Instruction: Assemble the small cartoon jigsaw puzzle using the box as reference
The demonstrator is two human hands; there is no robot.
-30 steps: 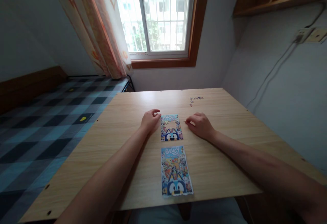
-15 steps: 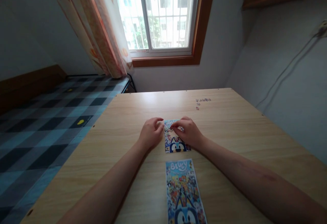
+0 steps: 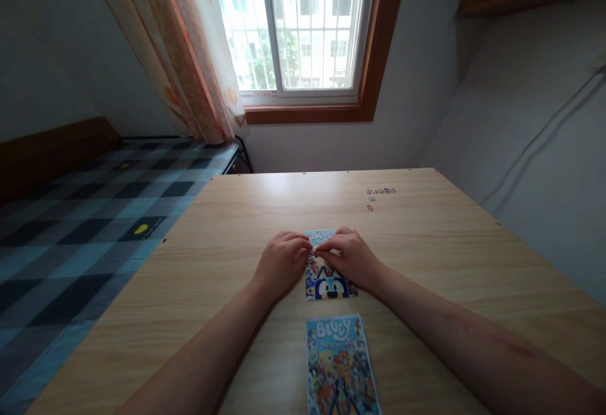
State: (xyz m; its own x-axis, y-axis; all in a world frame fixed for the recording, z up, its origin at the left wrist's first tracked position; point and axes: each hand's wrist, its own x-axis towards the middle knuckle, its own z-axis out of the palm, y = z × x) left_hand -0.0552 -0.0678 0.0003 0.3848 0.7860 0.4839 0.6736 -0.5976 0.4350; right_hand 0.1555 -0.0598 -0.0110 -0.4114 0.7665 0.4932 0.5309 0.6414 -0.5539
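A small jigsaw puzzle (image 3: 334,288) with a blue cartoon dog's face lies on the table, with a bare gap in its middle. My right hand (image 3: 353,256) reaches over its right side, thumb and forefinger pinched on a tiny dark puzzle piece (image 3: 316,252) at the gap. At the puzzle's left edge, my left hand (image 3: 283,262) has its fingers curled and thumb and forefinger drawn together, the tips close to that piece; whatever is between them is too small to make out. Nearer to me lies a printed picture sheet (image 3: 338,361) with matching artwork, cut off by the lower frame edge.
Several loose puzzle pieces (image 3: 380,191) lie in a row toward the far right of the wooden table (image 3: 213,225), two more just below them. A bed with a checked cover (image 3: 118,213) adjoins the left side. Walls and a window (image 3: 312,36) stand beyond.
My left hand has moved right onto the puzzle's edge, its fingertips now close to my right fingertips. My right hand stays pinched over the puzzle. The view has tilted slightly.
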